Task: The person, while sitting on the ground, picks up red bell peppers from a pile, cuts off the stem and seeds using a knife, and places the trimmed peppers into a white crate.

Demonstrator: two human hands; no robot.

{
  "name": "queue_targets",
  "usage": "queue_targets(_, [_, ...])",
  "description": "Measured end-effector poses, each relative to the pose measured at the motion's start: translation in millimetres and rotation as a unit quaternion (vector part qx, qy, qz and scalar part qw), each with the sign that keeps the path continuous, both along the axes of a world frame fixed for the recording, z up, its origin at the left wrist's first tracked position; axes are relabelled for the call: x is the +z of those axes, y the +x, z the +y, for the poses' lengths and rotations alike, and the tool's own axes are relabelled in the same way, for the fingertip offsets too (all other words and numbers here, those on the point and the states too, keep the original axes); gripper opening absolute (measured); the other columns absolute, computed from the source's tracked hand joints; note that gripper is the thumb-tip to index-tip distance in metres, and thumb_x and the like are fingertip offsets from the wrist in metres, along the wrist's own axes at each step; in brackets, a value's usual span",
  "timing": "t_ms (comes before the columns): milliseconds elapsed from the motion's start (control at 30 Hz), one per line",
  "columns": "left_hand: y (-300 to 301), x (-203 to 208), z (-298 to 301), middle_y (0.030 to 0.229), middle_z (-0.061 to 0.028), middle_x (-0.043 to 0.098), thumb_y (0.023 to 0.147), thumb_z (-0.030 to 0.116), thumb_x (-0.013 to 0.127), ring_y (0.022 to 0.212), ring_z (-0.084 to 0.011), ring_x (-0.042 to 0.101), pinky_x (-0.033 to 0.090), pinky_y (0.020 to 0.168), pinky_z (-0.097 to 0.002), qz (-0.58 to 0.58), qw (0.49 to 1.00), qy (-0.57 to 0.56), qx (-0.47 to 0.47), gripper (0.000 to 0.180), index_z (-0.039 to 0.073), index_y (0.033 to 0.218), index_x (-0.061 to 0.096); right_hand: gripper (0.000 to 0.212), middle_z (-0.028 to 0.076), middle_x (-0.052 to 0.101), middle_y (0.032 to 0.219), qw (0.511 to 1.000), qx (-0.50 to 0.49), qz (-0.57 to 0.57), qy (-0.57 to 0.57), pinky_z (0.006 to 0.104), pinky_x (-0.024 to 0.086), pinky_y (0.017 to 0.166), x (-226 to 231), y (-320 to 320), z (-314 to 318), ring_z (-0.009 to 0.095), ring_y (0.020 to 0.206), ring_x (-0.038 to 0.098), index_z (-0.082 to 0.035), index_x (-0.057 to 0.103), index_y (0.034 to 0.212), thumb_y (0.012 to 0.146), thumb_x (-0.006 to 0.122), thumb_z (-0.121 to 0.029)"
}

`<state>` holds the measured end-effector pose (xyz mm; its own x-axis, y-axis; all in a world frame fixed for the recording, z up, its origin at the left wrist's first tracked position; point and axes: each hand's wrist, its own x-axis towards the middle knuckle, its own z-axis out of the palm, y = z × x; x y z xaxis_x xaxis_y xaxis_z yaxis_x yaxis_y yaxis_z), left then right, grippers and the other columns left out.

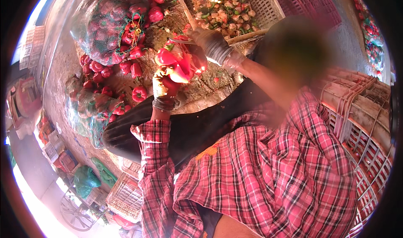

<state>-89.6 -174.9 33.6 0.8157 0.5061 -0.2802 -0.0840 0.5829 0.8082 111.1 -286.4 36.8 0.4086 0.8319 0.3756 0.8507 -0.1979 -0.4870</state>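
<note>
My left hand (163, 86), in a stained light glove, is closed around red bell pepper (183, 71) flesh that looks split open. A glossy red bell pepper piece with a green stem (168, 47) shows just above these fingers. Close by on the right, my right hand (208, 44) wears a dark glove with a grey band at the wrist. Its fingers are curled, and a thin curved metal blade (180, 41) sticks out to the left over the pepper. The handle is hidden in the fist.
A crate (268, 5) of pale pepper cores (228, 13) stands beyond my right hand. Mesh sacks (98, 28) of peppers and loose red peppers (139, 94) lie to the left. Plastic crates (357, 108) are stacked at right. A dark blur (300, 51) hides part of the right side.
</note>
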Motion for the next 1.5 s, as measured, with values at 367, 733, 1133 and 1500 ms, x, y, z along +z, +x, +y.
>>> queue_targets(367, [-13,12,4,0.107,-0.0096,0.058,0.082,0.009,0.054,0.096,-0.0206,0.058,0.047,0.086,-0.0331,0.066,0.995,0.044,0.065,0.034,0.001,0.114,0.049,0.026,0.005,0.061,0.057,0.805,-0.055,0.586,0.081,0.0216,0.047,0.041,15,20,7,0.009,0.047,0.058,-0.006,0.066,0.082,0.083,0.062,-0.031])
queue_targets(733, [41,51,-39,0.125,-0.0133,0.044,0.071,-0.001,0.068,0.11,-0.0241,0.049,0.044,0.092,-0.0383,-0.011,0.969,0.248,0.002,0.068,0.002,0.13,0.034,0.048,0.012,0.061,0.108,0.621,0.323,0.675,0.234,0.0314,0.041,0.092,-15,-12,-22,0.018,0.102,0.055,-0.002,0.06,0.108,0.074,0.07,-0.034])
queue_targets(1133, [35,25,-18,0.125,-0.0175,0.046,0.091,0.052,0.032,0.113,-0.0305,0.049,0.042,0.095,-0.0452,0.029,0.99,-0.134,0.0,0.062,0.002,0.129,0.036,0.03,0.005,0.06,0.068,0.715,0.056,0.681,0.148,0.0247,0.049,0.055,17,-33,1,0.013,0.059,0.058,0.0,0.06,0.084,0.07,0.073,-0.023])
queue_targets(1500, [19,12,-39,0.121,-0.0116,0.049,0.072,0.013,0.072,0.107,-0.0201,0.052,0.043,0.091,-0.0323,0.014,0.979,0.204,0.023,0.076,-0.002,0.132,0.028,0.035,0.004,0.061,0.07,0.731,0.12,0.645,0.186,0.0258,0.045,0.05,12,-26,-2,0.01,0.061,0.055,-0.001,0.064,0.077,0.073,0.07,-0.035])
